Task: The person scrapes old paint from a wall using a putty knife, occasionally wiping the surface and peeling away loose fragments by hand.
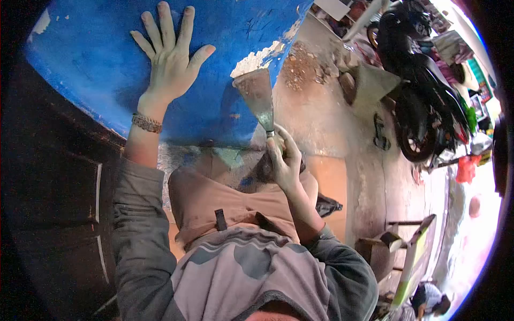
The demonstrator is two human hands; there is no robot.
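My left hand [172,69] lies flat with fingers spread on a blue painted wall [214,27]. In my right hand [286,158] is a paint scraper [257,96], gripped by its handle with the fingers wrapped round it. The scraper's wide metal blade points up and away from me. Its edge is right at a whitish patch of bare plaster [257,60], where the blue paint is gone. That patch runs along toward the wall's right edge.
A heap of brownish rubble [305,67] lies on the concrete floor by the wall. A black motorcycle [423,80] stands at right, with a sandal [380,131] near it. A wooden bench [409,251] is lower right; a person [428,299] is beyond. A dark door [59,198] is at left.
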